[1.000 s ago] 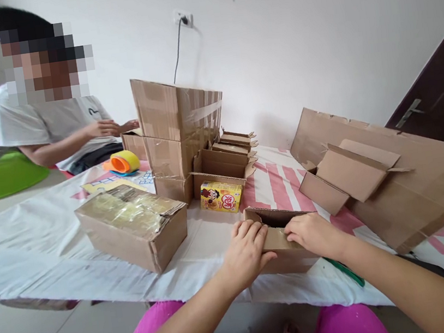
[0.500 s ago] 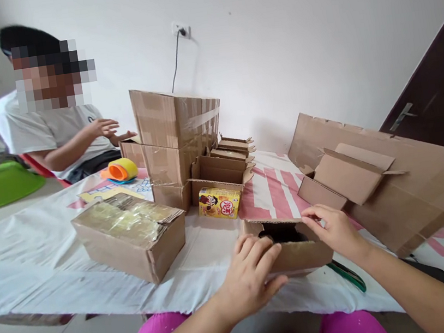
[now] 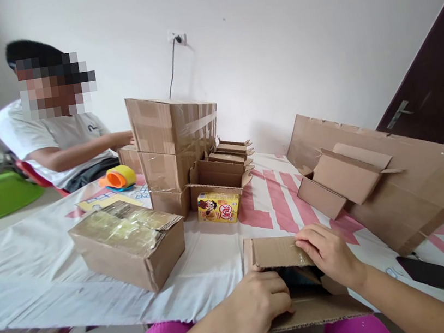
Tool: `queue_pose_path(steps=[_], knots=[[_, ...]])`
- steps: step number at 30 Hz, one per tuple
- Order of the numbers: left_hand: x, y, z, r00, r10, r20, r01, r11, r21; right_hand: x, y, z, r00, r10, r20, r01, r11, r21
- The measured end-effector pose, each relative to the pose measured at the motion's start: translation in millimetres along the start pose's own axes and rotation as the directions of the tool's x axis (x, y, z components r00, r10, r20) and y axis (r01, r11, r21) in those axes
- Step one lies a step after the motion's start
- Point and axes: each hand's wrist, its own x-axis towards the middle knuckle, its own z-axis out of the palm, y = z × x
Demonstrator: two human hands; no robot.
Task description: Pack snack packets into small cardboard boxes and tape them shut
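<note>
A small cardboard box (image 3: 280, 252) is at the table's near edge, in front of me, partly unfastened. Its near flap (image 3: 322, 309) juts toward my lap, while the far flap leans over the dark opening. Something dark inside is too shaded to make out. My right hand (image 3: 333, 255) pinches the right end of the far flap between thumb and fingers. At the left side of the opening, my left hand (image 3: 256, 310) has its fingers curled over the box; its fingertips are partly hidden. A yellow snack box (image 3: 218, 208) stands farther back, apart from both hands.
A taped carton (image 3: 128, 246) lies to the left. Stacked cartons (image 3: 154, 126) rise behind, beside open small boxes (image 3: 223, 173). Yellow and orange tape rolls (image 3: 120, 177) are at left, a large cardboard sheet (image 3: 407, 162) and black phone (image 3: 433, 273) at right. Another person (image 3: 46, 125) sits opposite.
The near flap now extends toward me, and the far flap has folded over the opening. Both my hands have moved lower with the box. The other person's hands went behind the stacked cartons.
</note>
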Motion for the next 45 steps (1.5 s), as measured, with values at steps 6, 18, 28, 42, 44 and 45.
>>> queue_pose_path(steps=[6, 18, 28, 42, 44, 45], knots=[[-2.7, 8.2, -2.9, 0.987, -0.155, -0.036, 0.154, 0.988, -0.015, -6.1, -0.1, -2.4, 0.997, 0.049, 0.064, -0.055, 0.993, 0.105], [-3.6, 11.7, -1.8, 0.951, -0.308, 0.020, 0.308, 0.951, 0.027, -3.6, -1.0, -5.4, 0.942, 0.222, 0.254, -0.255, 0.961, 0.109], [-3.7, 9.6, 0.7, 0.946, -0.322, 0.020, 0.321, 0.946, 0.044, 0.6, -4.6, -5.8, 0.929, 0.255, 0.270, -0.285, 0.955, 0.078], [-4.0, 9.2, 4.0, 0.952, -0.307, -0.014, 0.307, 0.947, 0.092, 18.5, -11.5, -10.1, 0.900, 0.268, 0.343, -0.276, 0.961, -0.026], [-4.3, 8.8, 5.1, 0.955, -0.295, -0.041, 0.297, 0.950, 0.096, 22.5, -13.4, -9.6, 0.896, 0.240, 0.373, -0.229, 0.971, -0.075], [-4.3, 8.6, 5.5, 0.955, -0.291, -0.051, 0.295, 0.950, 0.099, 24.8, -14.5, -9.5, 0.890, 0.236, 0.390, -0.210, 0.972, -0.109]])
